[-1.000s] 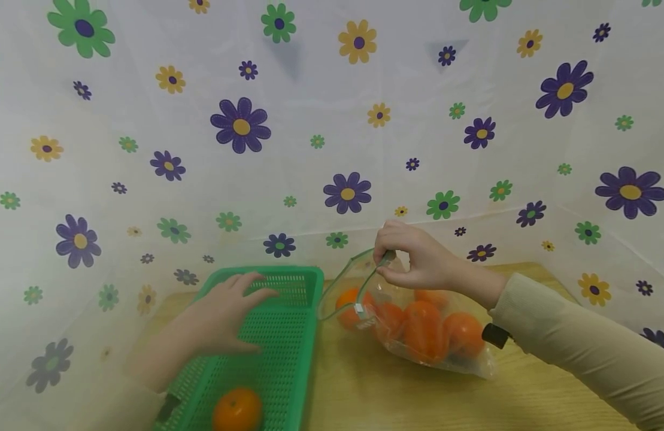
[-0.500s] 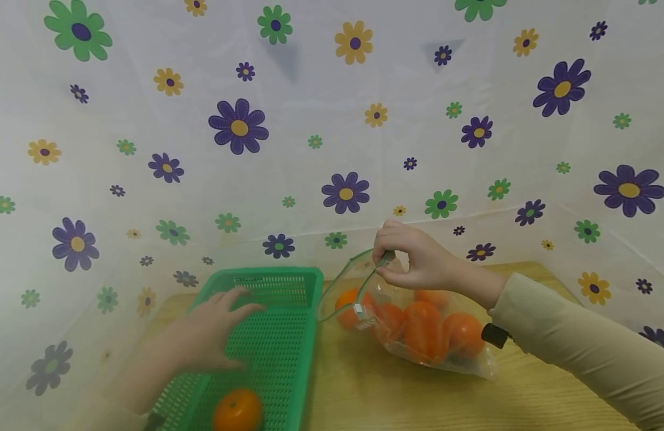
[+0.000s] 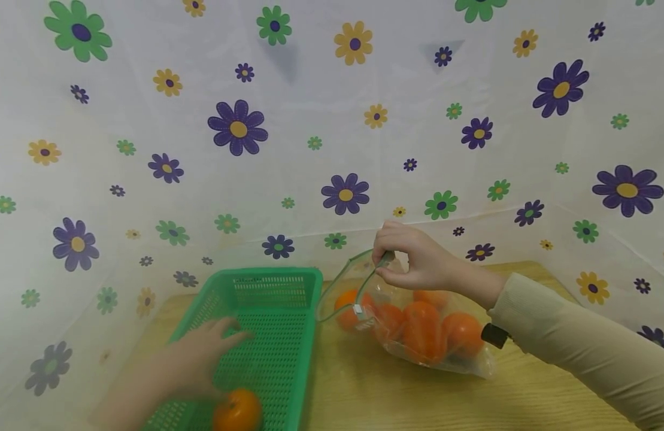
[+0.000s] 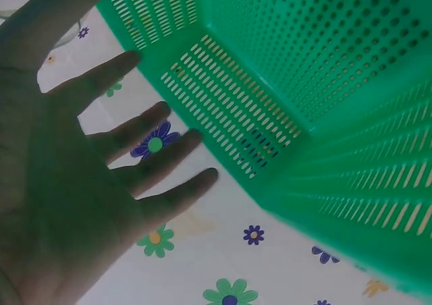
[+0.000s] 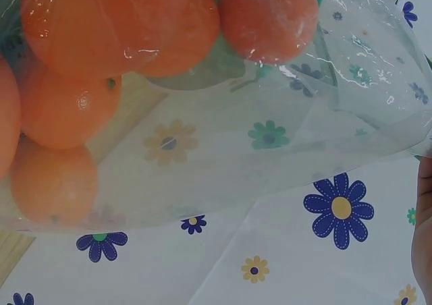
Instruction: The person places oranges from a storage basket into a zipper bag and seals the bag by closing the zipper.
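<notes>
My right hand point(image 3: 412, 257) pinches the green-edged rim of a clear zip bag point(image 3: 474, 362), keeping its mouth lifted. Several oranges point(image 3: 426, 332) lie inside the bag, and the right wrist view shows oranges point(image 5: 61, 183) through the plastic. Over the left part of a green plastic basket point(image 3: 307, 359) is my left hand point(image 3: 191, 362), its fingers spread and holding nothing. A single orange point(image 3: 239, 410) sits in the near end of the basket, close to the left thumb. The left wrist view has the left palm point(image 4: 74, 177) with straight fingers beside the slotted basket wall point(image 4: 229, 109).
Basket and bag stand side by side on a wooden table point(image 3: 375, 398). Behind and at both sides hangs a white sheet point(image 3: 310, 78) printed with flowers.
My left hand has moved left and toward the near end of the basket, closer to the lone orange. My right hand and the bag have stayed in place.
</notes>
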### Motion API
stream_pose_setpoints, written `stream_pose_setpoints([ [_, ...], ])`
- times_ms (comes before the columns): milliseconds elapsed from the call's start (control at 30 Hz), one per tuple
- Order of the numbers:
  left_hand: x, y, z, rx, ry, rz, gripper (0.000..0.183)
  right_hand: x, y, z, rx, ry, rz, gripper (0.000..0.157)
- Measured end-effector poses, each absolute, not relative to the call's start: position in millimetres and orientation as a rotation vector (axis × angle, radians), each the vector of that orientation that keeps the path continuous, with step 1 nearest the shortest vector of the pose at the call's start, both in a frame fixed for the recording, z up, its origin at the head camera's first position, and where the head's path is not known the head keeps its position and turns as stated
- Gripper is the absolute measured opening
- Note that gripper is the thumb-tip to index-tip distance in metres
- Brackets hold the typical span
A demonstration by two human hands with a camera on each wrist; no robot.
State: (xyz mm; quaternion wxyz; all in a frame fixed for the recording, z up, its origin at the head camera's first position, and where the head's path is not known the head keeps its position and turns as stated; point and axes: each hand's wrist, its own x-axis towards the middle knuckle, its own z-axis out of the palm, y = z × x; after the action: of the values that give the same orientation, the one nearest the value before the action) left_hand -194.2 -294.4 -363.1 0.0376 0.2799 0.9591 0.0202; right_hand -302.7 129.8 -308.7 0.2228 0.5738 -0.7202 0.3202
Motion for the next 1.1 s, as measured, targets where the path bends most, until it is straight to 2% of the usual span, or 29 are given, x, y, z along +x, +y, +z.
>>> stream_pose_setpoints([
  [467,-186.4,-289.0,-376.2,0.746,2.76,0.099,0.092,-304.1,130.0,-311.2,1.59,-1.97,0.891,0.018],
  [767,-183.7,-278.0,-385.7,0.666,2.632,0.108,0.063,-305.4,130.9,-311.8,1.593,-1.972,0.895,0.018],
  [1100,-184.0,-272.9,-389.6,0.635,2.61,0.065,0.068,-306.0,129.8,-313.0,1.586,-1.973,0.9,0.018],
])
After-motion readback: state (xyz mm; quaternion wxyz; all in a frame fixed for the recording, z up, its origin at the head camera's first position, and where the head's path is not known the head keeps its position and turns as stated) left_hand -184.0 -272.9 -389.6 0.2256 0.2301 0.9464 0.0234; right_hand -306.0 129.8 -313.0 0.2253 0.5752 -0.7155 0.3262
